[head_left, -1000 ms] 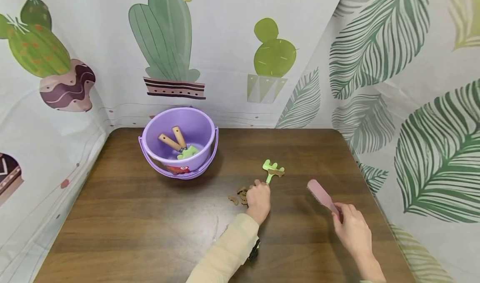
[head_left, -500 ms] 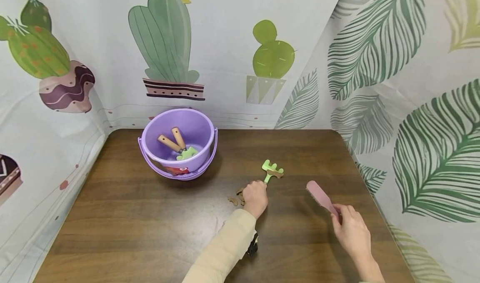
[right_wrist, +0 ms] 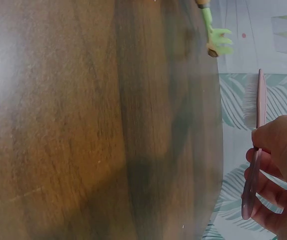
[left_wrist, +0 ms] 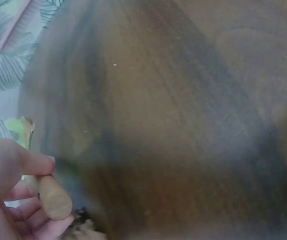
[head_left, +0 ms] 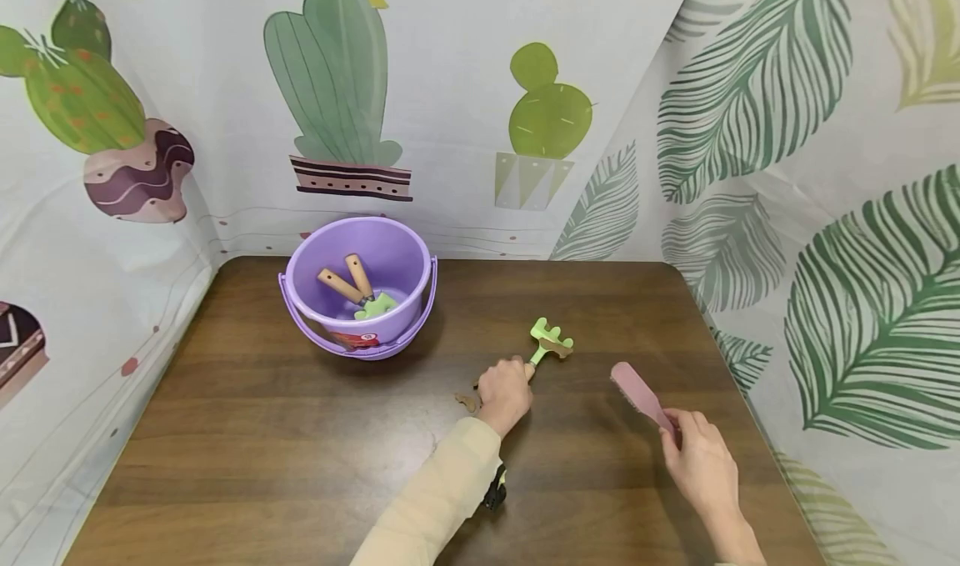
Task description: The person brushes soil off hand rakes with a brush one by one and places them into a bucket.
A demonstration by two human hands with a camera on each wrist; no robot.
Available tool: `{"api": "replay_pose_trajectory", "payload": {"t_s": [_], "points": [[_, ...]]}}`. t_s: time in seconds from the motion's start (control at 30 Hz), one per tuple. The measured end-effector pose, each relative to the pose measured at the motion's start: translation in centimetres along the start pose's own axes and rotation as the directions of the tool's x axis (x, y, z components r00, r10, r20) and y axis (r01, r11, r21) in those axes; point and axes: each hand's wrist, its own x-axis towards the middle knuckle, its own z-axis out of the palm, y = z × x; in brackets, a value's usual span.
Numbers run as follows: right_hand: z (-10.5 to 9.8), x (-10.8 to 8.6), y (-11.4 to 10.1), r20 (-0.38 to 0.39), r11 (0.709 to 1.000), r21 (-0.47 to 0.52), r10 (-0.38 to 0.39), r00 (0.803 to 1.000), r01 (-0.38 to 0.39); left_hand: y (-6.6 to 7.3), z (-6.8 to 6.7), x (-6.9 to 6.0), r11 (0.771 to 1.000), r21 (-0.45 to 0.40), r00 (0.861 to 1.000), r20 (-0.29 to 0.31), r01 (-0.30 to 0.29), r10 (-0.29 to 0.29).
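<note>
My left hand [head_left: 506, 394] grips the wooden handle [left_wrist: 56, 201] of a small toy rake with a light green head [head_left: 550, 341]. A brown piece [head_left: 557, 348] clings across its tines. In the head view the rake points away to the right, held over the table. My right hand [head_left: 701, 468] holds a pink brush [head_left: 639, 393] by its handle; pale bristles [right_wrist: 250, 102] show in the right wrist view. The brush is raised, its head toward the rake, and apart from it. A brown scrap [head_left: 467, 402] lies beside my left hand, which partly hides other scraps.
A purple bucket [head_left: 357, 333] stands at the back left of the brown wooden table [head_left: 285, 458]. Inside it lie two wooden-handled tools [head_left: 360, 277] with green heads. A patterned cloth [head_left: 450, 66] hangs behind and beside the table. Something black [head_left: 495, 489] is under my left sleeve.
My left hand has shifted slightly left, now covering more of the brown scraps. A bit of the rake's wooden handle shows past my fingers. My right hand with the brush has barely moved.
</note>
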Motion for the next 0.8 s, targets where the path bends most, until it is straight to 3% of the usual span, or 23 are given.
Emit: {"api": "replay_pose_trajectory", "payload": {"t_s": [0.17,0.4,0.8], "points": [[0.0,0.2,-0.3,0.012,1.000,0.006,0.005,1.000,-0.005,-0.3,-1.2,0.0,0.997,0.029,0.996,-0.035,-0.075,0.076],[0.0,0.5,-0.6,0.028,1.000,0.005,0.006,1.000,-0.007,-1.4,-2.7,-0.2,0.993,0.065,0.994,-0.027,-0.099,0.101],[0.7,1.0,-1.9,0.013,1.000,0.024,-0.017,1.000,0.017,-5.3,-3.9,-0.6,0.978,0.098,0.976,-0.099,-0.185,0.195]]}}
